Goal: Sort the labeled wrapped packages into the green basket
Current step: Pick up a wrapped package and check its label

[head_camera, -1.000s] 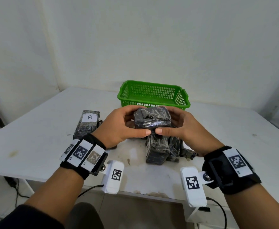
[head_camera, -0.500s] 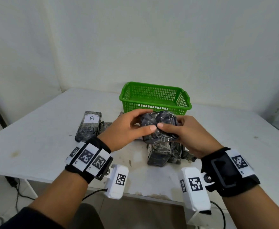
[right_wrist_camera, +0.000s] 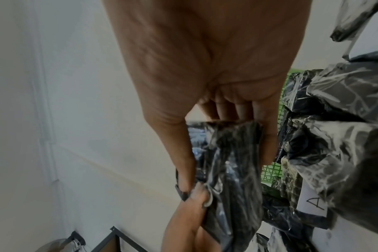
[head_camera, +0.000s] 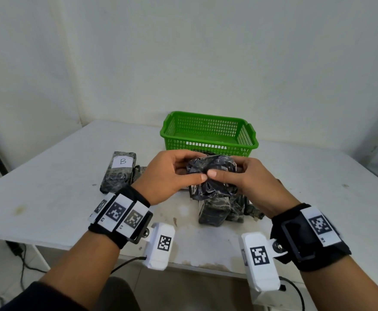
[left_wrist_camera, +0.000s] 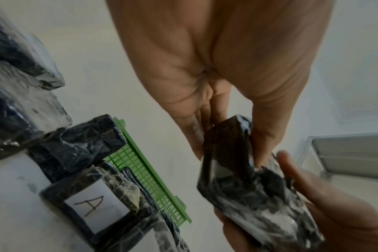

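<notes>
Both hands hold one dark plastic-wrapped package [head_camera: 212, 173] above the table, just in front of the green basket [head_camera: 208, 133]. My left hand [head_camera: 172, 173] grips its left side and my right hand [head_camera: 239, 176] grips its right side, thumbs meeting on the near face. No label shows on it. The left wrist view has the held package [left_wrist_camera: 244, 184] tilted, with a package labelled A [left_wrist_camera: 93, 204] lying on the table below. A package labelled B [head_camera: 119, 170] lies at the left. More wrapped packages [head_camera: 219, 209] are piled under my hands.
The white table [head_camera: 318, 187] stands against a white wall, and its near edge runs just below my wrists. The basket sits at the back centre. A dark frame [right_wrist_camera: 110, 238] stands off to the left of the table.
The two hands have turned the held package over between them, so a more crumpled face now shows. It stays at about the same spot in front of the basket.
</notes>
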`<state>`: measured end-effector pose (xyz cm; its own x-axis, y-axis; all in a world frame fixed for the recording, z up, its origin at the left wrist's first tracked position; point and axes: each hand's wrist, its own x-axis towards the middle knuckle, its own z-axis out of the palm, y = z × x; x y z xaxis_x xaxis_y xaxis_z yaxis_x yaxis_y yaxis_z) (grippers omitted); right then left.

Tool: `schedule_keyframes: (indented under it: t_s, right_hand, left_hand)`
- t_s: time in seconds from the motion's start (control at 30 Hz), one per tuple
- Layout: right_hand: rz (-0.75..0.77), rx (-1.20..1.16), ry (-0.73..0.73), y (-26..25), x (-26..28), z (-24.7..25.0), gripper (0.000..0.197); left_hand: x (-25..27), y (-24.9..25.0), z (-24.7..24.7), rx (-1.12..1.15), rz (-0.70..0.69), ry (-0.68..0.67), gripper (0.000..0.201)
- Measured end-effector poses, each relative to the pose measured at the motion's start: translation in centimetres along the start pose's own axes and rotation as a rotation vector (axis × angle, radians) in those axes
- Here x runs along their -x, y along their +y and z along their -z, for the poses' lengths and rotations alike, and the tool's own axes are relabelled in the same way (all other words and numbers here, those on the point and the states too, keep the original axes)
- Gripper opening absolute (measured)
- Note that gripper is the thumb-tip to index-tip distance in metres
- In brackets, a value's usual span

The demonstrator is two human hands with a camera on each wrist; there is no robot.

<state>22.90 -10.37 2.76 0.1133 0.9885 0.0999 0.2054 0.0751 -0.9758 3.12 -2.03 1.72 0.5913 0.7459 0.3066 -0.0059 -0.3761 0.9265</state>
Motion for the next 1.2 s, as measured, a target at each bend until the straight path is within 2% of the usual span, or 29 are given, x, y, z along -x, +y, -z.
schedule_keyframes:
  t_s: [0.07, 0.17, 0.37, 0.47, 0.63, 0.8, 0.9, 1.03, 1.2]
  right_hand:
    - [-0.035, 0.014, -0.039, 0.05, 0.07, 0.14, 0.043]
    - [-0.025, 0.04, -0.031, 0.02, 0.2, 0.35, 0.031]
    - [-0.015, 0.007, -0.015, -0.23, 0.04, 0.23, 0.037]
    - [0.011, -0.014, 0.037, -0.39, 0.09, 0.14, 0.032]
    - [0.047, 0.028, 0.076, -0.21, -0.02, -0.11, 0.031]
    - [-0.032, -0.038, -0.045, -0.26, 0.0, 0.34, 0.053]
    - [-0.044, -0.038, -0.084, -0.3, 0.11, 0.37, 0.04]
    - [0.032, 0.091, -0.025, -0.22, 0.1, 0.38, 0.025]
    - [0.117, 0.348, 0.03, -0.69, -0.05, 0.51, 0.032]
  left_hand:
    - [-0.03, -0.16, 0.19, 0.007, 0.0, 0.027, 0.045]
    - [-0.04, -0.39, 0.18, 0.02, 0.006, 0.021, 0.047]
    - [-0.02, -0.17, 0.08, 0.056, 0.008, 0.015, 0.046]
    - [0.06, -0.18, -0.04, 0.064, 0.019, -0.034, 0.05]
    - [0.01, -0.33, -0.06, 0.055, 0.005, -0.017, 0.049]
    - [0.05, -0.59, 0.25, 0.06, -0.004, 0.017, 0.048]
    - [0.12, -0.69, 0.36, 0.085, -0.012, 0.065, 0.046]
    - [0.03, -0.75, 0.27, 0.051, -0.02, 0.032, 0.046]
    - [-0.18, -0.76, 0.44, -0.205, -0.046, -0.06, 0.061]
